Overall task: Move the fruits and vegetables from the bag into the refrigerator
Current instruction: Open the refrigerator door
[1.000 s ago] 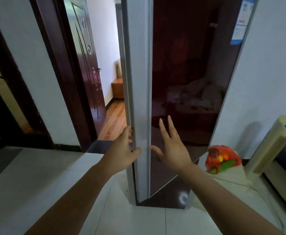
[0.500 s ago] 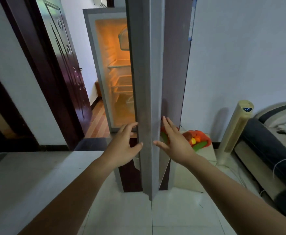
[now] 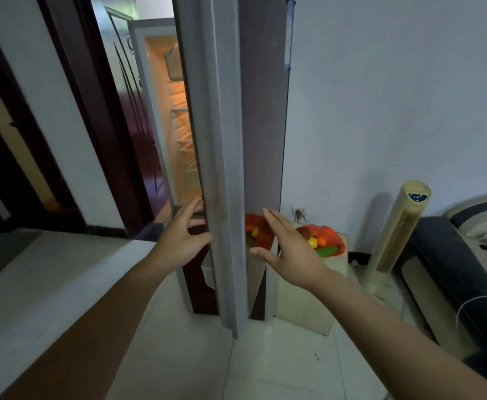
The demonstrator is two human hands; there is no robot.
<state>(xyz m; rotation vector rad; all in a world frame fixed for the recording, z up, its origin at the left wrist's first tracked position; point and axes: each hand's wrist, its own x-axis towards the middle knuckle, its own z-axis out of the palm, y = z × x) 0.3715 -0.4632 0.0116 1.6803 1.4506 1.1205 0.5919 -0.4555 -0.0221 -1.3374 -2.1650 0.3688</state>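
The refrigerator door (image 3: 222,168) stands open with its grey edge towards me; the lit interior (image 3: 179,125) with white shelves shows behind it on the left. An orange plastic bag (image 3: 327,241) with yellow, orange and green produce sits on a cream box (image 3: 303,307) to the right of the door and is mirrored in the door's glossy dark face. My left hand (image 3: 184,238) holds the door's edge, fingers behind it and thumb on the front. My right hand (image 3: 285,252) hovers flat and open at the door's outer face, in front of the bag.
A cream tower fan (image 3: 395,235) stands right of the box, with a dark sofa (image 3: 453,255) beyond it. A dark wooden room door (image 3: 132,140) stands ajar left of the refrigerator. A wall socket (image 3: 299,212) sits above the bag. The floor is white tile.
The door has swung wider, from showing its dark face to standing edge-on, which exposes the lit interior. The bag and fan now appear further left, and both hands have followed the door.
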